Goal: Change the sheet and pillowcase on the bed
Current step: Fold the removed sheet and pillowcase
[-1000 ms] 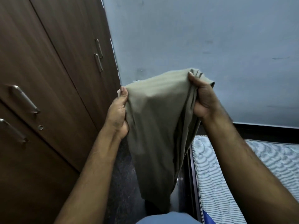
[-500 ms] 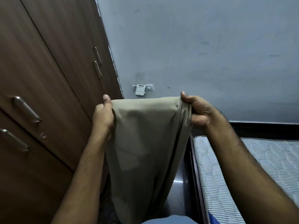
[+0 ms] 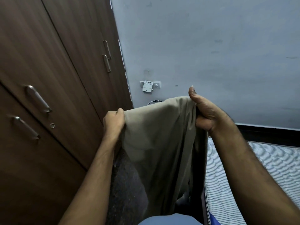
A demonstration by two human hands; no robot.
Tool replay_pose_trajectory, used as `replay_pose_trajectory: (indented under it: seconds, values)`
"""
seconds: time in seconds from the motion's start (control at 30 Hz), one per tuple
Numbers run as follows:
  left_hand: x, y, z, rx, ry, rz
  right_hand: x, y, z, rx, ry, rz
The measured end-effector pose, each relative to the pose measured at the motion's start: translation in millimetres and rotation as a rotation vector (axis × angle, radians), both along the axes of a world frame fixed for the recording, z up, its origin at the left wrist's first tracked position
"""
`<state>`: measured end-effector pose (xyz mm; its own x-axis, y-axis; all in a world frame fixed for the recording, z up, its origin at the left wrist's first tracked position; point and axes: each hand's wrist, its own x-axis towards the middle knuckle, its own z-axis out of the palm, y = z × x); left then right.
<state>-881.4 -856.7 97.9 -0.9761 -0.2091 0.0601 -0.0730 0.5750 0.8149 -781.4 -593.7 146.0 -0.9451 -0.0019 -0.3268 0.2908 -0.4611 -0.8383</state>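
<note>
Head view, nearest first: a bit of the person's blue clothing (image 3: 167,219) shows at the bottom edge. Both forearms reach forward, holding a beige cloth (image 3: 159,137) up by its top edge; whether it is the sheet or the pillowcase I cannot tell. The left hand (image 3: 113,121) has its fingers curled tight around the cloth's left corner. The right hand (image 3: 207,114) grips the bunched right corner, fingers closed on it, thumb upright. The cloth hangs down between the arms over a dark speckled floor (image 3: 126,184). To the right lies the bare striped mattress (image 3: 263,169). On the left stands a brown wardrobe (image 3: 48,78) with metal handles. Beyond, a white switch box (image 3: 148,86) sits on the blue-grey wall (image 3: 211,46).
</note>
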Motion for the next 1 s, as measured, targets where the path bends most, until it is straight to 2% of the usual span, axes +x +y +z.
replay_pose_trajectory:
  seconds: [0.17, 0.27, 0.37, 0.5, 0.57, 0.63, 0.7, 0.77, 0.9, 1.0]
  values:
    - [-1, -2, -6, -0.147, 0.034, -0.073, 4, 1, 2, -0.021, 0.011, -0.039]
    - [-5, -5, -10, -0.211, 0.042, -0.097, 10, 1, 4, -0.005, 0.019, 0.017]
    - [-9, -7, -12, -0.213, 0.037, -0.079, 16, -2, 5, 0.041, 0.006, 0.074]
    - [-8, -3, -15, -0.147, -0.016, -0.055, 12, -1, 3, 0.089, -0.067, -0.012]
    - [-8, 3, -17, 0.041, -0.088, -0.008, 10, -1, 0, 0.122, -0.095, -0.046]
    - [-7, 11, -23, 0.493, -0.265, -0.026, 10, 0, -2, 0.145, -0.090, -0.072]
    - [-3, 16, -35, 0.797, -0.481, -0.069, 13, 0, -1, 0.127, -0.048, -0.064]
    - [2, 19, -47, 0.848, -0.537, -0.112, 16, 1, 4, 0.078, 0.003, -0.044]
    - [3, 20, -56, 1.011, -0.533, -0.133, 20, 4, 4, 0.026, 0.012, 0.021]
    - [5, 23, -52, 0.951, -0.455, -0.142, 18, 2, -2, 0.051, -0.074, 0.058]
